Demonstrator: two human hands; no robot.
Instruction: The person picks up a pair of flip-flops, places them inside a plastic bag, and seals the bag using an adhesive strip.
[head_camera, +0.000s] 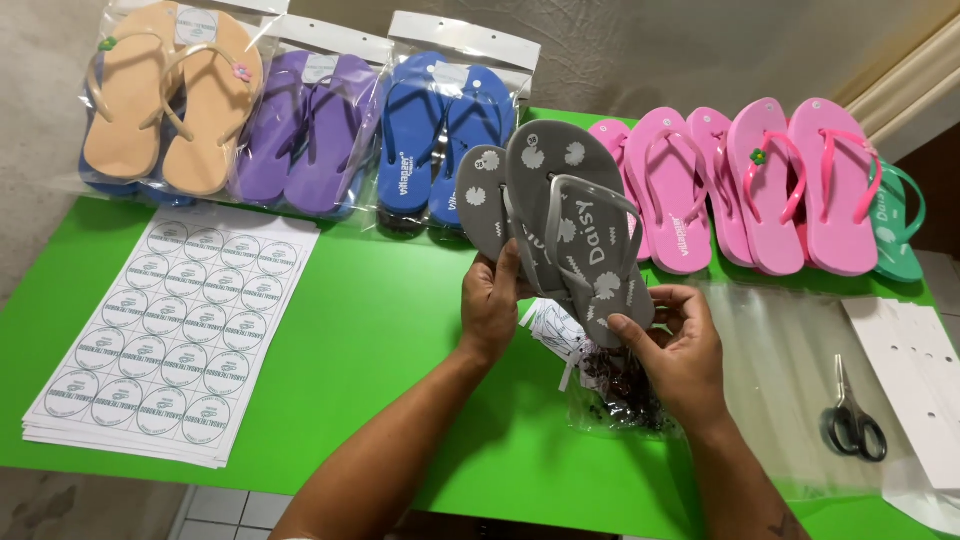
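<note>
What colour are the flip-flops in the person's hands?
Grey flip-flops with white flower prints, seen in the head view.

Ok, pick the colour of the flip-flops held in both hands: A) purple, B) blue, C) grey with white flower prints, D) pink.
C: the left hand and right hand hold a pair of grey flip-flops with white flower prints, while the pink flip-flops lie on the green table.

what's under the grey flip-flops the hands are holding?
Under the grey flip-flops, on the green table, lies a small clear bag of dark bits with white tags. The right hand and sandals cover part of it.
</note>
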